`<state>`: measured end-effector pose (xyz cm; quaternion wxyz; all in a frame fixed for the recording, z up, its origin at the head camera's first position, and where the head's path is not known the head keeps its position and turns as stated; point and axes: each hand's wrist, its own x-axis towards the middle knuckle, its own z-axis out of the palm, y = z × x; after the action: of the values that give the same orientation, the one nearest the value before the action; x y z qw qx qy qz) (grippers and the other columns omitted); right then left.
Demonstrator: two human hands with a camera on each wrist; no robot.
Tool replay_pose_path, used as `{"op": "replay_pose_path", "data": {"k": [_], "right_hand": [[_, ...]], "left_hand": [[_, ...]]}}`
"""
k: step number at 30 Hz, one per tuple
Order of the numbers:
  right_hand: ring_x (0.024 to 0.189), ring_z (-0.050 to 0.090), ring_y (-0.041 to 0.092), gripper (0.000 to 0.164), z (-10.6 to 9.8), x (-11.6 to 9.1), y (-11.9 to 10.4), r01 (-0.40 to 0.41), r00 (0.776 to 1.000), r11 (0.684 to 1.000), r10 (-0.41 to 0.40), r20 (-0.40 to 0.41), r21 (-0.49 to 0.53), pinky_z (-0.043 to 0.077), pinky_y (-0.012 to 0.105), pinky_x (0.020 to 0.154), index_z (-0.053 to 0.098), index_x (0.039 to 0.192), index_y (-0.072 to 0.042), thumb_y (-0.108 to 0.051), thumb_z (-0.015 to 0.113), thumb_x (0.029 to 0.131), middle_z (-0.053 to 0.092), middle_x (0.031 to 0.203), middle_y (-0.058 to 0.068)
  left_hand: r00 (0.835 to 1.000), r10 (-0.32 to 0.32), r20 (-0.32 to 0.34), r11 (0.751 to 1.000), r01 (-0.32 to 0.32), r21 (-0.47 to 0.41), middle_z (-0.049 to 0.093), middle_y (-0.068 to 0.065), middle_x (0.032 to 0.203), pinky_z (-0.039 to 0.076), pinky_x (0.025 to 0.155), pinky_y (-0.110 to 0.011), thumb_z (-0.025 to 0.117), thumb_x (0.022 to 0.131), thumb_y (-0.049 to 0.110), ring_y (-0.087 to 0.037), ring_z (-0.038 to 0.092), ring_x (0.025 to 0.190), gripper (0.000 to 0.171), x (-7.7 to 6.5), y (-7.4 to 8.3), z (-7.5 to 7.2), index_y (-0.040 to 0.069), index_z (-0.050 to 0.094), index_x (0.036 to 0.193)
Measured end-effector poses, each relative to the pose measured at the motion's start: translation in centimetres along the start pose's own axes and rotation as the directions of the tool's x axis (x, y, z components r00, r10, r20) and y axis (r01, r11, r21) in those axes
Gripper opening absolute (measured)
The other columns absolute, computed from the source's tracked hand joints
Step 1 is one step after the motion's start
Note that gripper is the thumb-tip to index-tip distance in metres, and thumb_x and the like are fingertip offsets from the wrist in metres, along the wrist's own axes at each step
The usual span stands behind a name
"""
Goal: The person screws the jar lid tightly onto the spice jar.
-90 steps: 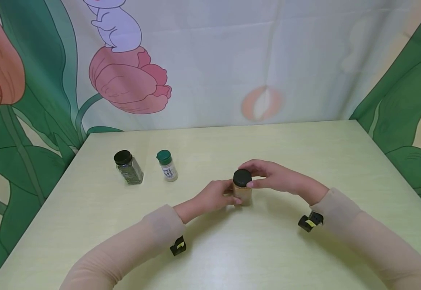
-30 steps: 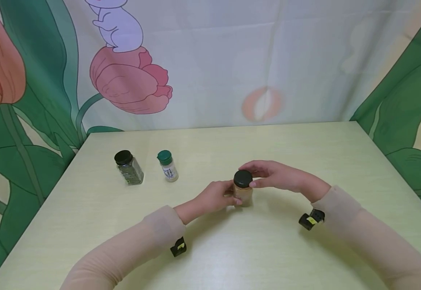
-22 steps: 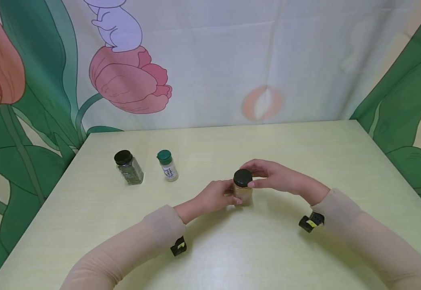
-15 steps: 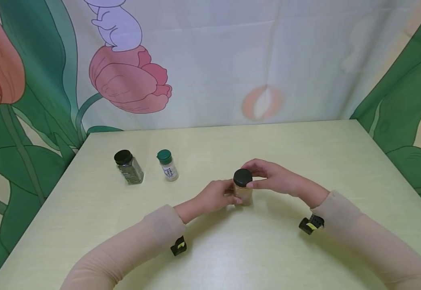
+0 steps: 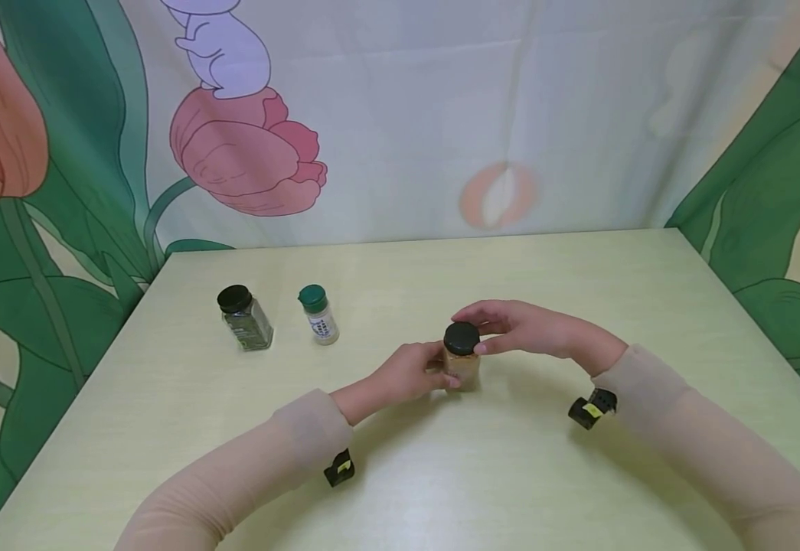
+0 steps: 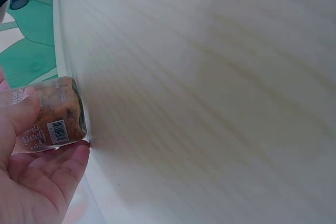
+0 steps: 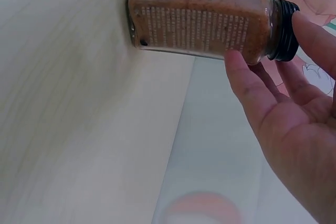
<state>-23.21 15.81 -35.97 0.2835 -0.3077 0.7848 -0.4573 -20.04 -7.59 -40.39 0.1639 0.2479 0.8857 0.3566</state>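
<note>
A clear square seasoning jar (image 5: 462, 370) with orange-brown powder and a black lid (image 5: 462, 338) stands upright on the table, right of the middle. My left hand (image 5: 403, 373) grips its lower body, thumb in front and fingers behind. In the left wrist view the jar (image 6: 55, 111) shows a barcode label low on its side. Around the lid curl the thumb and fingers of my right hand (image 5: 530, 329). The right wrist view has the thumb on the ridged edge of the lid (image 7: 285, 30), with one fingertip against the side of the jar (image 7: 194, 22).
At the left of the table (image 5: 386, 283) stand a black-lidded jar of green herbs (image 5: 248, 325) and a smaller green-capped shaker (image 5: 320, 317). A printed curtain (image 5: 400, 122) with flowers and leaves hangs behind the table.
My right hand has turned a little about the lid, its wrist rising and its fingertips shifting left since half a second ago. The left hand and the jar stay in place.
</note>
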Motion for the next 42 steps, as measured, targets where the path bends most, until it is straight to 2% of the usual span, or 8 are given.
{"op": "replay_pose_path", "data": {"k": [3, 8, 17, 20, 23, 28, 34, 42], "right_hand": [[0.145, 0.047, 0.043, 0.051, -0.1, 0.1, -0.1, 0.006, 1.000, 1.000, -0.006, -0.001, 0.006, 0.045, 0.052, 0.117, 0.049, 0.146, 0.001, -0.009, 0.065, 0.098, 0.056, 0.146, 0.023], [0.144, 0.047, 0.045, 0.048, 0.2, 0.1, 0.0, 0.000, 0.999, 1.000, 0.000, -0.032, 0.024, 0.046, 0.054, 0.116, 0.050, 0.142, 0.002, -0.007, 0.067, 0.098, 0.057, 0.144, 0.024], [0.139, 0.052, 0.043, 0.043, 1.8, -0.2, 0.4, 0.015, 0.986, 1.000, -0.016, -0.166, -0.006, 0.045, 0.057, 0.116, 0.051, 0.136, 0.002, -0.007, 0.068, 0.097, 0.060, 0.139, 0.024], [0.138, 0.053, 0.043, 0.043, 2.0, -0.2, 0.5, 0.014, 0.982, 1.000, -0.015, -0.186, -0.008, 0.046, 0.057, 0.115, 0.050, 0.135, 0.002, -0.007, 0.068, 0.097, 0.061, 0.138, 0.024], [0.140, 0.051, 0.044, 0.045, 1.9, -0.3, 0.3, 0.003, 0.985, 1.000, -0.003, -0.173, -0.002, 0.048, 0.055, 0.114, 0.049, 0.136, 0.002, -0.008, 0.069, 0.097, 0.059, 0.140, 0.025], [0.146, 0.044, 0.048, 0.054, 1.1, -0.2, 0.0, -0.041, 0.995, 0.999, 0.042, -0.089, 0.008, 0.048, 0.054, 0.114, 0.044, 0.144, 0.000, -0.012, 0.069, 0.098, 0.053, 0.148, 0.025], [0.147, 0.044, 0.046, 0.055, 0.2, -0.1, 0.1, 0.006, 1.000, 1.000, -0.006, -0.010, -0.006, 0.045, 0.055, 0.116, 0.044, 0.149, 0.000, -0.010, 0.066, 0.099, 0.052, 0.150, 0.024], [0.141, 0.051, 0.043, 0.048, 0.8, 0.0, 0.3, 0.018, 0.997, 1.000, -0.018, -0.075, 0.002, 0.046, 0.054, 0.116, 0.050, 0.143, -0.001, -0.008, 0.067, 0.098, 0.058, 0.144, 0.023]], "left_hand": [[1.000, -0.003, 0.003, 1.000, 0.003, -0.001, 0.071, -0.019, 0.131, 0.051, 0.112, -0.043, 0.074, 0.095, 0.020, -0.030, 0.066, 0.128, 0.041, 0.0, 0.0, 0.0, 0.000, 0.064, 0.129], [1.000, -0.006, 0.003, 1.000, 0.006, -0.014, 0.071, -0.019, 0.131, 0.051, 0.112, -0.044, 0.074, 0.095, 0.019, -0.031, 0.066, 0.128, 0.041, 0.0, 0.0, 0.0, 0.000, 0.063, 0.130], [1.000, -0.011, -0.003, 1.000, 0.011, -0.016, 0.071, -0.018, 0.131, 0.050, 0.113, -0.044, 0.074, 0.095, 0.020, -0.030, 0.066, 0.128, 0.041, -0.1, 0.1, 0.1, 0.002, 0.064, 0.130], [1.000, -0.005, -0.004, 1.000, 0.005, -0.011, 0.071, -0.017, 0.131, 0.050, 0.113, -0.043, 0.074, 0.095, 0.021, -0.030, 0.066, 0.128, 0.041, 0.0, 0.0, 0.1, 0.002, 0.063, 0.131], [1.000, -0.010, -0.004, 1.000, 0.010, -0.013, 0.071, -0.017, 0.131, 0.050, 0.113, -0.043, 0.074, 0.095, 0.021, -0.030, 0.066, 0.128, 0.042, 0.0, -0.1, 0.2, 0.002, 0.063, 0.131], [1.000, -0.020, -0.001, 1.000, 0.020, -0.008, 0.071, -0.017, 0.132, 0.050, 0.113, -0.044, 0.074, 0.095, 0.021, -0.030, 0.066, 0.129, 0.042, 0.0, -0.1, 0.2, 0.003, 0.064, 0.131], [1.000, -0.015, -0.002, 1.000, 0.015, -0.004, 0.072, -0.018, 0.130, 0.050, 0.112, -0.045, 0.074, 0.094, 0.019, -0.030, 0.066, 0.128, 0.040, 0.0, 0.1, 0.1, 0.002, 0.064, 0.128], [1.000, -0.010, -0.004, 1.000, 0.010, -0.007, 0.072, -0.018, 0.130, 0.050, 0.112, -0.044, 0.074, 0.095, 0.019, -0.030, 0.067, 0.128, 0.040, 0.1, 0.0, 0.1, 0.002, 0.064, 0.129]]}}
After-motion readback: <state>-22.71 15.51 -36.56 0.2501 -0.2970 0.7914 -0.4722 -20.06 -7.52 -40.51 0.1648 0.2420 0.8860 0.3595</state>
